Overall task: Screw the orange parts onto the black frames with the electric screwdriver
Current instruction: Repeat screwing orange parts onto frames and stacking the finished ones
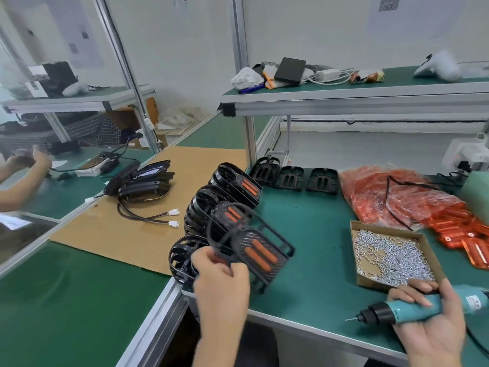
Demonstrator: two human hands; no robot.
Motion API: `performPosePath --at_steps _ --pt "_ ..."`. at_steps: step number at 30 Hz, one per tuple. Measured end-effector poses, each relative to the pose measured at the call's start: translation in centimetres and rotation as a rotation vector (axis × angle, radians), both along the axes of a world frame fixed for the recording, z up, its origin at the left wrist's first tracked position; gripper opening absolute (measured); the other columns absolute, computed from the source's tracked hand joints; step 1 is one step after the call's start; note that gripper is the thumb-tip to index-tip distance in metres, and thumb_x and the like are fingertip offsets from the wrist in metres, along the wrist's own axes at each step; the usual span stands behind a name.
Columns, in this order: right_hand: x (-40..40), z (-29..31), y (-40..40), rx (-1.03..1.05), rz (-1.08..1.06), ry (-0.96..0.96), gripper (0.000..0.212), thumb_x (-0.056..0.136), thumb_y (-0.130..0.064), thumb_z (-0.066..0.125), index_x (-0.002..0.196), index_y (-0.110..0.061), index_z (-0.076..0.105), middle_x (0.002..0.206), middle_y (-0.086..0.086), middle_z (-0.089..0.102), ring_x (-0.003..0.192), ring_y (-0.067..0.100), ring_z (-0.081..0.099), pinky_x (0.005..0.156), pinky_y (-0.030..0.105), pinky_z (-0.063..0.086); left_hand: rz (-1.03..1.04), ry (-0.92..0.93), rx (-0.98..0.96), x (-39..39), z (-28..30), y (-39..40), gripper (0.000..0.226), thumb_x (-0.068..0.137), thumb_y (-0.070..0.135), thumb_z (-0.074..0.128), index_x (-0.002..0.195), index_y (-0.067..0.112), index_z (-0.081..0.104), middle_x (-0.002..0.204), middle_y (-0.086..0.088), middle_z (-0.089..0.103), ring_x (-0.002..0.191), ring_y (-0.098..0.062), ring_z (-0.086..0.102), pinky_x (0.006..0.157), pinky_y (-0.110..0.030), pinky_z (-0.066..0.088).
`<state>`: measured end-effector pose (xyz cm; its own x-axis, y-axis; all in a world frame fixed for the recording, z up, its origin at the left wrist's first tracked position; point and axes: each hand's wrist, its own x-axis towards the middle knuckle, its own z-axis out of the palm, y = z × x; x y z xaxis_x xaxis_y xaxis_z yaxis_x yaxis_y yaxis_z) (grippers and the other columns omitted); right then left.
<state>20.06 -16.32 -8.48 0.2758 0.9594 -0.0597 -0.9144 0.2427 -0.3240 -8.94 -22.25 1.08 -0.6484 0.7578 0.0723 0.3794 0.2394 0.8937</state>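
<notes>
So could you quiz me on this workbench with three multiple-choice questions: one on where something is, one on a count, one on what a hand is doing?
1. Where is the cardboard tray of screws?
A. On the upper shelf
B. On the green mat, below the bag of orange parts
C. On the brown cardboard sheet

2. How many bare black frames line the back?
A. Three
B. One
C. Six

3. What is the right hand doing?
A. Resting empty
B. Picking screws
C. Gripping the electric screwdriver

Answers: B, the tray sits just in front of the bag; A, three stand side by side; C, fingers wrap the teal body.
</notes>
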Motion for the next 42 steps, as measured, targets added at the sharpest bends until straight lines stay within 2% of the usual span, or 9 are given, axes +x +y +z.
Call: performPosePath --at_steps 3,5,7,10,18,23,28,39,42 --pt "-0.2 0.1 0.1 0.002 -0.013 0.003 0.036 0.066 -0.042 0.088 0.079 -0.032 0.056 0.078 -0.020 0.050 0.054 -0.003 0.042 0.061 0.010 0.039 0.174 0.062 0.060 -3.5 0.5 -0.8 0.040 0.086 0.020 0.061 0.106 0.034 0.029 0.058 0.013 0.069 0.058 -0.011 0.067 0.060 -0.034 0.049" --pt "-0.3 0.2 0.2 -0.007 -0.020 -0.004 0.036 0.066 -0.043 0.088 0.079 -0.032 0.055 0.079 -0.020 0.049 0.054 -0.003 0.042 0.062 0.010 0.038 0.269 0.090 0.068 -5.4 0.5 -1.0 0.042 0.086 0.020 0.061 0.115 0.029 0.031 0.056 0.000 0.067 0.067 -0.021 0.068 0.068 -0.040 0.049" --pt "-0.4 0.2 0.4 -0.004 -0.017 -0.002 0.036 0.067 -0.043 0.087 0.079 -0.032 0.055 0.079 -0.020 0.048 0.054 -0.003 0.042 0.061 0.010 0.038 0.332 0.073 0.026 -6.7 0.1 -0.8 0.044 0.087 0.018 0.061 0.120 0.020 0.033 0.069 -0.002 0.064 0.079 -0.033 0.062 0.076 -0.044 0.046" --pt "-0.6 0.5 0.7 -0.015 -0.018 -0.002 0.037 0.068 -0.043 0.087 0.079 -0.031 0.054 0.079 -0.020 0.048 0.054 -0.003 0.041 0.061 0.010 0.039 0.346 0.056 -0.045 -7.3 -0.9 -0.3 0.044 0.087 0.016 0.061 0.120 0.015 0.032 0.078 -0.011 0.067 0.085 -0.038 0.058 0.078 -0.044 0.044" --pt "-0.6 0.8 1.0 -0.058 -0.021 -0.007 0.025 0.080 -0.042 0.077 0.080 -0.031 0.054 0.079 -0.020 0.048 0.054 -0.003 0.040 0.061 0.010 0.038 0.319 0.063 -0.068 -6.2 -2.2 0.6 0.043 0.087 0.012 0.060 0.118 0.014 0.030 0.066 -0.011 0.066 0.066 -0.015 0.049 0.064 -0.037 0.036" --pt "-0.6 0.9 1.4 -0.095 -0.022 -0.011 0.025 0.100 -0.046 0.057 0.079 -0.032 0.054 0.079 -0.020 0.047 0.054 -0.003 0.040 0.062 0.010 0.036 0.311 0.055 -0.026 -5.2 -2.4 0.9 0.041 0.089 0.011 0.060 0.113 0.017 0.028 0.065 -0.011 0.066 0.062 -0.018 0.055 0.050 -0.032 0.034" --pt "-0.3 0.8 1.0 -0.102 -0.016 -0.002 0.026 0.101 -0.045 0.055 0.079 -0.031 0.055 0.078 -0.019 0.048 0.054 -0.003 0.041 0.063 0.010 0.034 0.302 0.061 -0.023 -4.1 -2.5 0.9 0.041 0.087 0.009 0.060 0.113 0.014 0.028 0.063 -0.010 0.062 0.061 -0.023 0.056 0.062 -0.042 0.045" --pt "-0.1 0.5 0.6 -0.111 -0.022 0.011 0.026 0.101 -0.044 0.057 0.079 -0.030 0.056 0.078 -0.019 0.048 0.054 -0.003 0.040 0.061 0.010 0.036 0.282 0.045 -0.040 -3.2 -1.8 0.1 0.046 0.088 0.016 0.062 0.116 0.019 0.025 0.065 -0.008 0.062 0.065 -0.023 0.056 0.073 -0.051 0.052" --pt "0.1 0.2 0.8 -0.086 -0.009 0.015 0.027 0.102 -0.044 0.055 0.078 -0.030 0.056 0.078 -0.019 0.049 0.053 -0.003 0.041 0.061 0.011 0.036 0.286 0.041 0.036 -2.9 -1.2 0.0 0.044 0.089 0.019 0.062 0.116 0.021 0.026 0.064 -0.003 0.064 0.069 -0.017 0.057 0.079 -0.052 0.051"
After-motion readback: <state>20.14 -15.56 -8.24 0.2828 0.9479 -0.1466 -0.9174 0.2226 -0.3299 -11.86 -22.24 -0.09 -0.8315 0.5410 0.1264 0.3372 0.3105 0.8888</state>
